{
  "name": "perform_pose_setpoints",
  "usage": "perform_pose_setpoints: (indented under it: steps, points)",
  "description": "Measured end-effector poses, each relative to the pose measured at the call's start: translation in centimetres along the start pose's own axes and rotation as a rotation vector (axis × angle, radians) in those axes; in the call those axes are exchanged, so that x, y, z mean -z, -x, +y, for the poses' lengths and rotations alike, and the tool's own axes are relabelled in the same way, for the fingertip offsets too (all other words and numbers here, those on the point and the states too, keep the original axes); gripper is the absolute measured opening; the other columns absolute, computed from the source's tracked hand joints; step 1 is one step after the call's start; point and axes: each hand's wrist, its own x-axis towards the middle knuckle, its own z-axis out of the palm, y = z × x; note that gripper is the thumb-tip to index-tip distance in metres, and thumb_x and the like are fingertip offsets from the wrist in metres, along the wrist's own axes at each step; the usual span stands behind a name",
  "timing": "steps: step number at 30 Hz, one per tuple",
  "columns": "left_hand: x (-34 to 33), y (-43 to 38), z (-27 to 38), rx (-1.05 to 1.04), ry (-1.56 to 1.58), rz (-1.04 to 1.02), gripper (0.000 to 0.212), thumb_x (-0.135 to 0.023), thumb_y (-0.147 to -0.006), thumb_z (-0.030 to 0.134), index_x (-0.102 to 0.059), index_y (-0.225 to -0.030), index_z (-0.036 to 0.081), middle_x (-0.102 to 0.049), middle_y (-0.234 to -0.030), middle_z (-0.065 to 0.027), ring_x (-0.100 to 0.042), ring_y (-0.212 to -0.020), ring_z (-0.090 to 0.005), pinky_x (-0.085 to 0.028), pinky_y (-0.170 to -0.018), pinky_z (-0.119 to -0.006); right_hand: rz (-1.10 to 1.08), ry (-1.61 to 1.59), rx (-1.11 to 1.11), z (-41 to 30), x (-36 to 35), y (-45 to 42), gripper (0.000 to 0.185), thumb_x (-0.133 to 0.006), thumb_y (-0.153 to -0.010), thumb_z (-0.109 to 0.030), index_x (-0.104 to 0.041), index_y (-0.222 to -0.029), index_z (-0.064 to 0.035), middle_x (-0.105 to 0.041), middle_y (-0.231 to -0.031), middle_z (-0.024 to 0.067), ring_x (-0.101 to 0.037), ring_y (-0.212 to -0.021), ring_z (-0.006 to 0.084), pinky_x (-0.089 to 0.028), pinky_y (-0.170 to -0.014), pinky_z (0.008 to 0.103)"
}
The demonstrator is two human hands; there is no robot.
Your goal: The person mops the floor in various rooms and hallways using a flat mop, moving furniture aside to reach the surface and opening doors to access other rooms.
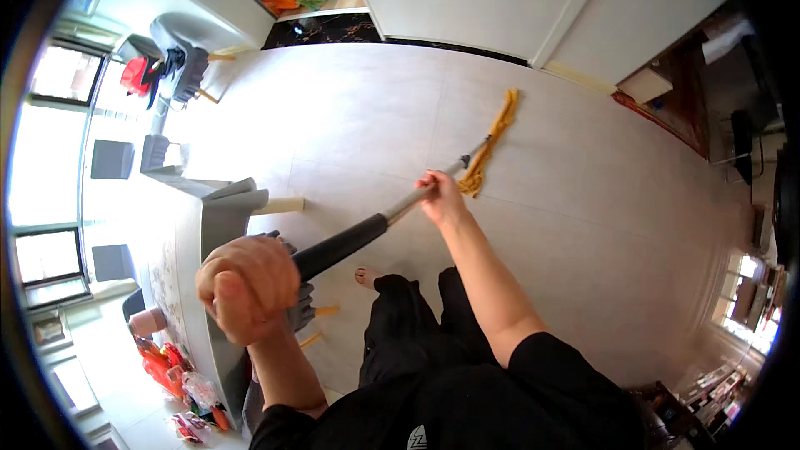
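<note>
A pole-handled mop (406, 201) slants across the view from lower left to upper right. My left hand (250, 287) is closed around the top end of its black foam grip. Farther down, my right hand (440, 197) grips the grey metal shaft. At the far end, a long, narrow yellow cloth mop head (494, 144) lies on the pale tiled floor (575, 169). Part of the shaft is hidden under my fingers.
On my left stands a table with a grey cover (226, 225), beside stools with wooden legs. A grey chair (181, 69) holds a red item. White doors (462, 0) and a dark threshold (325, 31) edge the floor ahead. Red plastic bags (164, 369) lie at lower left.
</note>
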Motion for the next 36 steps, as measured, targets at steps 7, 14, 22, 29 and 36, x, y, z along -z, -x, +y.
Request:
perform_pose_setpoints:
  steps: [7,14,22,29,36]
  points:
    - [-8.3,2.0,-8.9,0.219,0.341,-0.143,0.028,-0.046,-0.082,-0.002,-0.047,-0.054,0.005,-0.050,-0.050,-0.0073,-0.050,-0.045,-0.0222,-0.043,-0.044,-0.034,0.196,-0.059,0.239,-14.5,12.5,8.7,0.023,-0.056,-0.071,0.002,-0.043,-0.057,-0.0100,-0.046,-0.054,0.0025,-0.048,-0.052,0.0189,-0.043,-0.057,0.0287]
    - [-10.6,8.7,-10.6,0.494,0.155,-0.141,0.028,-0.047,-0.078,-0.005,-0.043,-0.051,0.001,-0.046,-0.051,-0.0086,-0.047,-0.047,-0.0228,-0.037,-0.048,-0.034,0.534,-0.060,0.133,-18.8,22.8,11.7,0.021,-0.045,-0.078,0.001,-0.041,-0.058,-0.0065,-0.045,-0.053,0.0045,-0.048,-0.050,0.0195,-0.046,-0.055,0.0318]
    - [5.8,15.3,5.2,0.104,0.000,0.392,0.041,-0.043,-0.088,0.014,-0.033,-0.049,0.015,-0.033,-0.040,0.0029,-0.032,-0.032,-0.0111,-0.030,-0.034,-0.025,0.235,0.317,-0.451,6.9,11.6,5.0,0.013,-0.048,-0.075,-0.010,-0.049,-0.065,-0.0016,-0.057,-0.070,0.0142,-0.056,-0.070,0.0261,-0.048,-0.073,0.0405]
    - [5.0,21.3,18.4,-0.049,-0.436,0.711,0.020,-0.051,-0.075,0.003,-0.042,-0.058,0.007,-0.032,-0.041,-0.0006,-0.035,-0.037,-0.0114,-0.038,-0.043,-0.032,0.009,0.621,-0.992,28.7,2.2,3.7,0.023,-0.043,-0.086,-0.013,-0.048,-0.066,-0.0016,-0.055,-0.066,0.0120,-0.060,-0.075,0.0279,-0.050,-0.073,0.0416]
    - [5.5,21.6,9.6,0.016,-0.780,1.210,0.036,-0.035,-0.091,0.020,-0.021,-0.058,0.014,-0.016,-0.051,0.0030,-0.021,-0.048,-0.0093,-0.027,-0.052,-0.025,-0.016,0.874,-0.945,33.9,-1.8,-6.0,0.020,-0.044,-0.088,-0.015,-0.047,-0.075,-0.0002,-0.053,-0.064,0.0104,-0.059,-0.060,0.0269,-0.054,-0.059,0.0442]
